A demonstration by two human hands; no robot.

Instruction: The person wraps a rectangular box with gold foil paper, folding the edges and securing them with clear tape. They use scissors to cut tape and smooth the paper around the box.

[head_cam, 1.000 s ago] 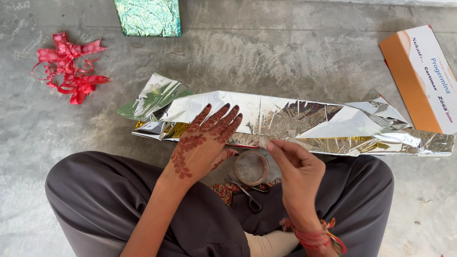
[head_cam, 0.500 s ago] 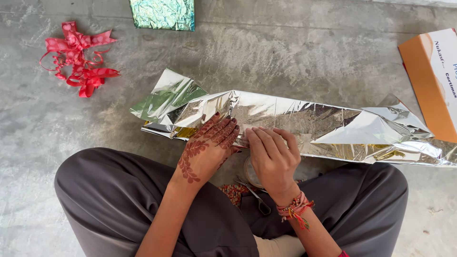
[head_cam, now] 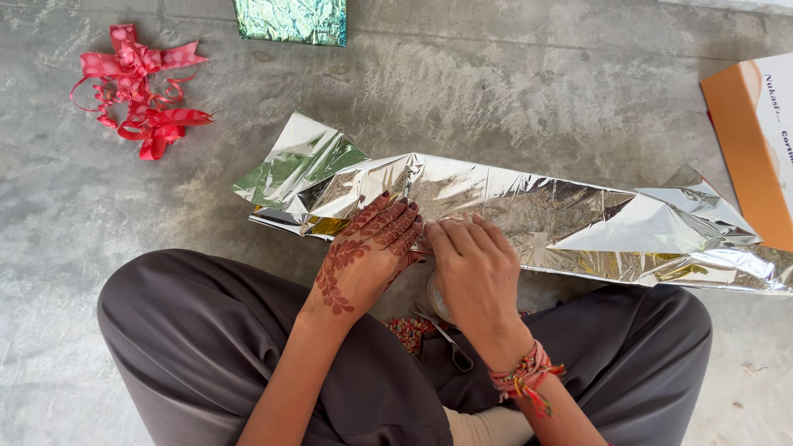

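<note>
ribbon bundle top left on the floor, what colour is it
Red, with a lighter pink pattern, the ribbon bundle shows in the head view.

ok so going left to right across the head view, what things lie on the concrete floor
red curled ribbon bow → green crinkled foil-wrapped packet → left hand pressing on the long silver foil-wrapped parcel → right hand beside it, also on the foil → orange and white cardboard box

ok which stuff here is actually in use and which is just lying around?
In use:
left hand and right hand, both flat on the silver foil wrap

Lying about:
red ribbon
green foil parcel
orange-and-white box
scissors, in the lap
</note>
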